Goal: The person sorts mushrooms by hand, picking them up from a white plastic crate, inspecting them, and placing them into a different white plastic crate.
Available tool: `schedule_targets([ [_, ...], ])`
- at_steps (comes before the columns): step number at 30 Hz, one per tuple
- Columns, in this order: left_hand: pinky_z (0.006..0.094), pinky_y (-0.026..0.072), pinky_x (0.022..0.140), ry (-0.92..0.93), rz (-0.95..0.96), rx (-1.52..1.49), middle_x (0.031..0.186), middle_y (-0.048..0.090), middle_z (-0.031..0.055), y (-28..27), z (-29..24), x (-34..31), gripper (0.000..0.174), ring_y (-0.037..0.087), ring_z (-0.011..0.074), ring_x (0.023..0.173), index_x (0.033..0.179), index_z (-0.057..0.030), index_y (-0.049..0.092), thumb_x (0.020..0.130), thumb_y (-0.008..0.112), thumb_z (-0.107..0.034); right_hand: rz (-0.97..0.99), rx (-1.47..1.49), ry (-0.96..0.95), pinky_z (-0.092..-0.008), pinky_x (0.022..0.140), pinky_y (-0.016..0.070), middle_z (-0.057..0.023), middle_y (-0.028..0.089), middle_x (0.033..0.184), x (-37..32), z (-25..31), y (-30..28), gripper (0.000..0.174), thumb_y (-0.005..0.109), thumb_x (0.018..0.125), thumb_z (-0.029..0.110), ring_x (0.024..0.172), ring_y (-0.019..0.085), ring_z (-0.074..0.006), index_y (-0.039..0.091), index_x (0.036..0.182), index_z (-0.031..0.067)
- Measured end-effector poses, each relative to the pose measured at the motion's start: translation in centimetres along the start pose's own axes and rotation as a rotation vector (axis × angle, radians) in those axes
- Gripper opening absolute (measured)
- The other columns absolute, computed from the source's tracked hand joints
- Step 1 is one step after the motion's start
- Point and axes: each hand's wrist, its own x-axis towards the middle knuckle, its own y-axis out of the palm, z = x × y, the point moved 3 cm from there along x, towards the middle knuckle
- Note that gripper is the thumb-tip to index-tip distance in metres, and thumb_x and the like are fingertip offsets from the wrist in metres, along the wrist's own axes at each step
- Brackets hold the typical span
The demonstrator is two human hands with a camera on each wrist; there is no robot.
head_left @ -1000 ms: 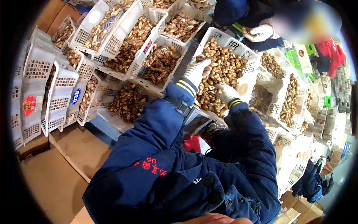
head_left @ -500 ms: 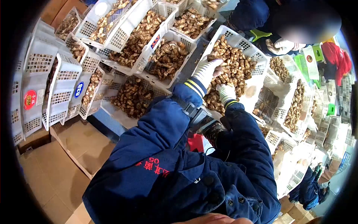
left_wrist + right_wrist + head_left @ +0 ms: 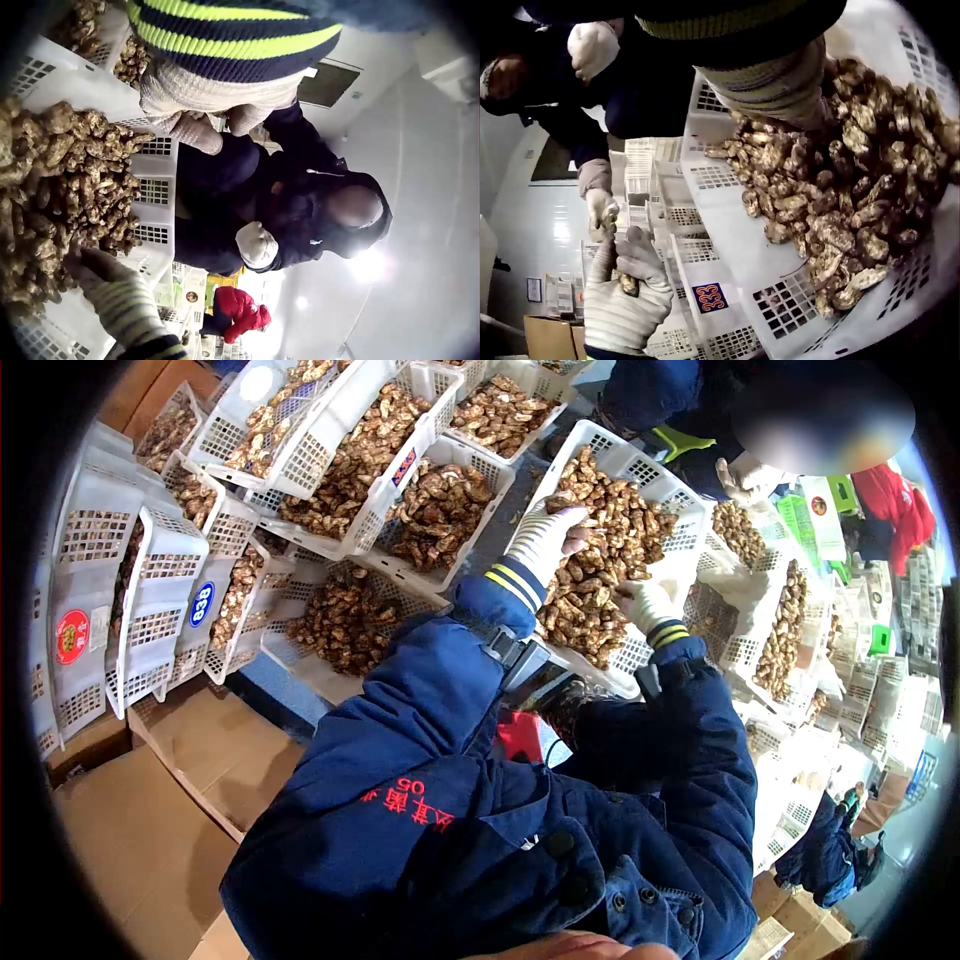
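A white plastic crate (image 3: 690, 510) holds a heap of brown, knobbly mushrooms (image 3: 610, 520). My left hand (image 3: 545, 545), in a white striped glove, is over the crate's left side. The right wrist view shows a small mushroom (image 3: 628, 285) pinched in the fingers of that left hand (image 3: 626, 300). My right hand (image 3: 650, 605) is low over the heap at the crate's near right part. Seen from the left wrist, the fingertips of the right hand (image 3: 124, 300) are right at the mushrooms (image 3: 82, 187); I cannot tell whether they grip one.
More mushroom crates stand to the left, including a crate (image 3: 440, 520) close beside mine and one labelled 838 (image 3: 200, 605). Others line the right side, such as a crate (image 3: 785, 630). Across from me a person in dark clothes (image 3: 300, 195) is close to the crate. Cardboard (image 3: 150, 840) lies lower left.
My right hand has moved rightward over the heap, toward the crate's near right side. My left hand stays over the left side. The other person's gloved hand has shifted away from the crate.
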Motion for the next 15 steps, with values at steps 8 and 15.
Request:
schedule_targets([
  [8,0.022,0.0506,0.056,0.003,0.016,-0.056,0.082,0.065,0.0003,-0.1,-0.3,-0.1,0.01,0.062,0.011,0.066,0.093,-0.0118,0.06,0.085,0.067,-0.014,0.684,-0.656,0.163,-0.0357,0.081,0.0517,-0.0105,0.067,0.102,-10.9,-3.6,-5.7,0.033,0.061,0.082,0.033,0.092,0.064,-0.0288,0.066,0.107,0.0113],
  [15,0.0224,0.0505,0.057,-0.003,0.005,-0.028,0.085,0.066,0.0016,0.1,-0.2,-0.5,0.012,0.063,0.0111,0.067,0.094,-0.0119,0.06,0.085,0.067,-0.015,0.098,-0.305,0.062,-0.0388,0.083,0.0511,-0.0204,0.066,0.094,-5.6,2.5,-3.8,0.029,0.065,0.082,0.022,0.09,0.063,-0.0362,0.064,0.109,0.0096],
])
